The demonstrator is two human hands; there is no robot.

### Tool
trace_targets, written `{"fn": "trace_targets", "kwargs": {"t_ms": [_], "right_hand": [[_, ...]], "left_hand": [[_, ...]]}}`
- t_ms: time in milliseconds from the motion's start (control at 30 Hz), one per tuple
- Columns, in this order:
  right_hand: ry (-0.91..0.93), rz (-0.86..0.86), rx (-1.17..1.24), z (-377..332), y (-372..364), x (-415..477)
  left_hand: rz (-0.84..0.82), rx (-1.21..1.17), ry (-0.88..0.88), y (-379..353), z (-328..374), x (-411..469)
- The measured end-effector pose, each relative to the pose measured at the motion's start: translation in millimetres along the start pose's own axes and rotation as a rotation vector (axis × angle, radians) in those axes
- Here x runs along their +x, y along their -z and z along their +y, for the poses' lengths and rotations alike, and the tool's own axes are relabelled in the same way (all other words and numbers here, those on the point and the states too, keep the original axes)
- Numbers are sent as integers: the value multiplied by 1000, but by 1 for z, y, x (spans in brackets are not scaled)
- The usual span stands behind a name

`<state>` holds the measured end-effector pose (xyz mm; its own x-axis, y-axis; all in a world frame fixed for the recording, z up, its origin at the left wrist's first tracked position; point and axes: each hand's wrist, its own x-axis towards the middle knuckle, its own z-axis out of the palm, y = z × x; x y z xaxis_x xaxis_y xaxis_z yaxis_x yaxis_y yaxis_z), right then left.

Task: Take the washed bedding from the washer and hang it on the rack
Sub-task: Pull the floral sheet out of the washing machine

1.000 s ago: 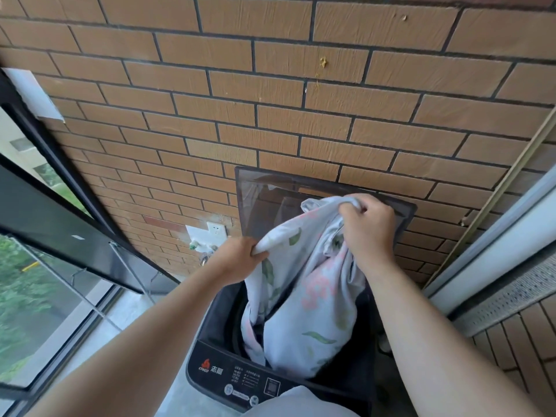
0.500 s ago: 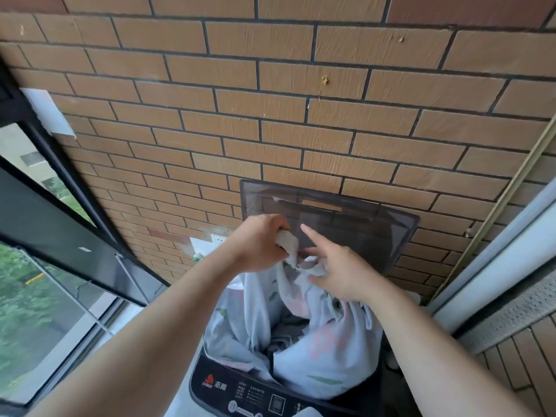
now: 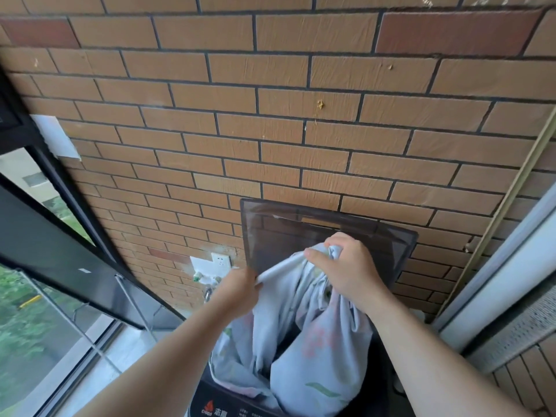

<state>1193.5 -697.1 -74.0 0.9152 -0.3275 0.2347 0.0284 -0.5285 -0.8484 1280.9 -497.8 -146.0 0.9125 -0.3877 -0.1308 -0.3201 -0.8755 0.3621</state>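
A pale blue bedsheet (image 3: 313, 353) printed with pink flowers and green leaves hangs bunched out of the black top-loading washer (image 3: 219, 407) at the bottom of the view. Its tinted lid (image 3: 270, 233) stands raised against the brick wall. My right hand (image 3: 346, 272) grips a bunched corner of the sheet above the drum. Lower and to the left, my left hand (image 3: 237, 287) pinches the same edge, and the hem is stretched taut between the two hands. No drying rack is in view.
The brick wall (image 3: 270, 130) stands close behind the washer. A white socket plate and tap (image 3: 210, 266) sit left of the lid. An open dark-framed window (image 3: 60, 251) angles in at the left. A white sliding-door frame (image 3: 496, 296) runs along the right.
The right hand, open half a second ago, has closed on the sheet's edge. The left hand has slid down and left, stretching the hem. The view has tilted upward.
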Motion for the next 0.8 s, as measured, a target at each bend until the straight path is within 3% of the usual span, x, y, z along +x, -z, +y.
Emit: {"fn": "trace_targets", "kwargs": {"t_ms": [133, 200, 400, 533, 667, 800], "right_hand": [[-41, 91, -67, 15, 8, -3], [-62, 52, -209, 18, 15, -5], [-61, -390, -469, 17, 16, -8], [-9, -506, -459, 13, -2, -11], [-7, -435, -420, 16, -18, -11], [-42, -235, -361, 19, -12, -10]], "left_hand": [[-15, -42, 82, -17, -29, -2], [21, -78, 70, -13, -30, -1], [220, -115, -140, 39, 13, 1], [367, -99, -400, 75, 50, -9], [376, -136, -443, 77, 55, -13], [362, -161, -341, 67, 32, -6]]}}
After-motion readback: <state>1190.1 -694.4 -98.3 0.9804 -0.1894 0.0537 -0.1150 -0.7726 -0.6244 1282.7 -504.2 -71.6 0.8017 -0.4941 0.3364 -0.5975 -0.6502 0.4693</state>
